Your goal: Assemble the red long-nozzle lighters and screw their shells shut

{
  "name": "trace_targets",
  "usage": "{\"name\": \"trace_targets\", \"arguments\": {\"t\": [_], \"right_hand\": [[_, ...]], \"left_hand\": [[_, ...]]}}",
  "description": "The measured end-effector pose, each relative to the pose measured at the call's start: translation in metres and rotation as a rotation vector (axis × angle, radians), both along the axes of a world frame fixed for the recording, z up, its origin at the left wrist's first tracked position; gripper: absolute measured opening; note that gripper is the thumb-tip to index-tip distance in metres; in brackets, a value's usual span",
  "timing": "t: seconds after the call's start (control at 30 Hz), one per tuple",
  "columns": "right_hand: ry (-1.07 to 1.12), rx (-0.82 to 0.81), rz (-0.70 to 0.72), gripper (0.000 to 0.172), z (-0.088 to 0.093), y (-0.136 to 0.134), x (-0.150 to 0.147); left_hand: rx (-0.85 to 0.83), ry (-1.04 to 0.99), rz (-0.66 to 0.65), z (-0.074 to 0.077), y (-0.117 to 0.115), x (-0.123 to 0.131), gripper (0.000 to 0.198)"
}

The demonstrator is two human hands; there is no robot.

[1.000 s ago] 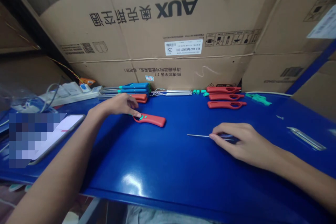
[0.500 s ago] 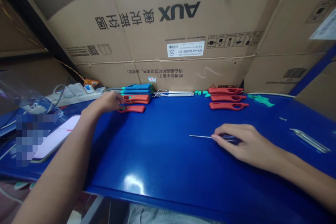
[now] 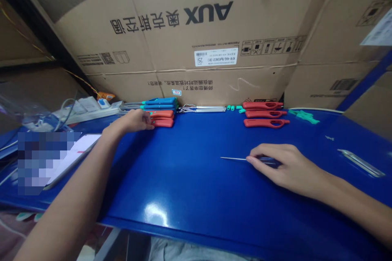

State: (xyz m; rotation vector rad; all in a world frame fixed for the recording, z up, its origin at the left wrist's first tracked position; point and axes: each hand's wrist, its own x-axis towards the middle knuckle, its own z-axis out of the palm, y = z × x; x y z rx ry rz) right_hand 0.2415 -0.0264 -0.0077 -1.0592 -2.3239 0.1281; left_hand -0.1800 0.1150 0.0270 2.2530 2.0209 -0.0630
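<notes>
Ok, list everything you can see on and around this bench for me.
blue workbench: one, glossy blue, under everything
red plastic handles: two, red, at the left hand's fingertips
blue-and-teal handles: stacked, exact count unclear, behind those
metal rods: a bundle, silver, back centre
teal caps: several, teal, right of the rods
red handles: three, red, back right
flat metal strip: one, silver, far right
cardboard cartons: several, brown, behind the bench
small screwdriver: one, silver shaft, in the right hand
left hand: one, back of bench
right hand: one, front right
</notes>
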Motion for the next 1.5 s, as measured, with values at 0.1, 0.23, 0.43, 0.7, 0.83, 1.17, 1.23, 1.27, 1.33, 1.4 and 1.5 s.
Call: {"name": "trace_targets", "arguments": {"t": [0.1, 0.23, 0.43, 0.7, 0.83, 1.17, 1.23, 1.27, 1.33, 1.4, 1.5], "right_hand": [[-0.002, -0.004, -0.008, 0.017, 0.000, 0.000, 0.000], [-0.005, -0.015, -0.009, 0.017, 0.000, 0.000, 0.001], [-0.001, -0.009, -0.005, 0.016, -0.001, 0.001, 0.000], [0.004, -0.017, 0.000, 0.014, -0.001, -0.001, 0.001], [0.006, -0.023, -0.001, 0.015, -0.001, -0.001, 0.001], [0.004, -0.013, 0.010, 0.014, -0.002, 0.001, 0.000], [0.003, -0.012, 0.010, 0.014, -0.002, 0.001, 0.000], [0.003, -0.011, 0.009, 0.014, -0.002, 0.001, 0.000], [0.005, -0.011, 0.007, 0.014, -0.003, 0.001, 0.000], [0.007, -0.012, 0.008, 0.014, -0.003, 0.001, 0.001], [0.007, -0.013, 0.009, 0.014, -0.003, 0.000, 0.001]], "left_hand": [[0.010, -0.002, -0.002, 0.000, 0.000, 0.000, 0.029], [0.014, -0.010, 0.009, 0.002, -0.001, 0.001, 0.028], [-0.018, -0.057, 0.007, 0.004, -0.004, -0.001, 0.021], [-0.144, -0.152, -0.060, 0.013, -0.011, -0.005, 0.020], [-0.107, -0.163, -0.099, 0.022, -0.014, -0.009, 0.026], [-0.045, -0.132, -0.135, 0.018, -0.010, -0.010, 0.051], [-0.052, -0.120, -0.136, 0.019, -0.010, -0.009, 0.053], [-0.054, -0.113, -0.137, 0.019, -0.011, -0.008, 0.053], [-0.052, -0.098, -0.139, 0.019, -0.011, -0.005, 0.053], [-0.043, -0.088, -0.140, 0.019, -0.011, -0.003, 0.054], [-0.041, -0.091, -0.151, 0.018, -0.010, 0.000, 0.054]]}}
